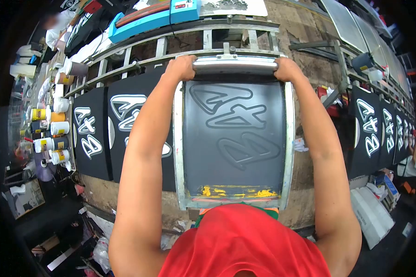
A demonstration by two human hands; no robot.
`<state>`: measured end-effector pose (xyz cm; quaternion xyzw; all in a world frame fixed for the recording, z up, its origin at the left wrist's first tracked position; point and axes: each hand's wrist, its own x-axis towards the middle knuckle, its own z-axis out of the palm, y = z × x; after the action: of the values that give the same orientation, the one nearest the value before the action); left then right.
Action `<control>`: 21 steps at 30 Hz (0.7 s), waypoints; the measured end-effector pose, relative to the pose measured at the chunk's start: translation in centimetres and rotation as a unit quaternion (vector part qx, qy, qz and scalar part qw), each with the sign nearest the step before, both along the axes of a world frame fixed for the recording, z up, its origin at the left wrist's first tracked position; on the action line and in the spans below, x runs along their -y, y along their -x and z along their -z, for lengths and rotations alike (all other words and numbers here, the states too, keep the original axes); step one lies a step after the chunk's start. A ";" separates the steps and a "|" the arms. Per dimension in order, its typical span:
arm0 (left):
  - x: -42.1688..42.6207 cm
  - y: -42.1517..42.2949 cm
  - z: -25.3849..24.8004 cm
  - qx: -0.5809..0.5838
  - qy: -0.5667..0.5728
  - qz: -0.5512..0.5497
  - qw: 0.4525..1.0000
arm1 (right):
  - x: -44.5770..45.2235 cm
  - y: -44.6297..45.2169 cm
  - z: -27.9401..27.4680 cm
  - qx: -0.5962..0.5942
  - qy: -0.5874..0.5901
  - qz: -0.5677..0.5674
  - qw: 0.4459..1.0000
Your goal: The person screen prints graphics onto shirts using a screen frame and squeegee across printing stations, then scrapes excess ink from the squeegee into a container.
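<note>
Screen, pale-edged, one: centre of the frame; grey-black mesh bearing outlined lettering, with yellow smears along its lower end. Support beneath hidden.

Bar, metal, one (probably a squeegee handle): top centre, crosswise at the screen's upper end.

Left hand: fingers curled closed over the bar's left end. Right hand: likewise closed on the right end. Both arms outstretched.

Black panels, white-lettered: left and far right of the frame. Metal rail: above, at upper left to top centre. Tubs, several: far left.

Red garment: bottom centre, overlapping the screen's near end in this view (contact cannot be told).

Risks, as judged: unequal pressure from the two hands could skew the bar and drag unevenly over the mesh; a bumped edge could shift the screen; leaning in could bring cloth against the smears, soiling it if they are wet.
</note>
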<state>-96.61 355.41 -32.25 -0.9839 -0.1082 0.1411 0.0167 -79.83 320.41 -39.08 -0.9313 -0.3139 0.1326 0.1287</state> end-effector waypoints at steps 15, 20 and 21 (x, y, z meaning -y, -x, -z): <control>0.8 26.2 3.5 0.298 0.229 -0.204 0.904 | -0.1 1.6 -0.3 0.052 -0.013 0.024 0.998; -0.2 22.8 2.3 0.317 0.178 -0.058 0.930 | 0.1 1.6 -0.9 0.025 0.062 -0.001 0.998; 0.3 20.4 1.6 0.325 0.155 -0.032 0.933 | 0.0 1.8 -0.9 0.026 0.061 -0.006 0.998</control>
<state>-116.97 355.11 -33.86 -0.9624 -0.1162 -0.1706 -0.1764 -81.66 320.38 -38.15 -0.9388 -0.3135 0.1285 0.0627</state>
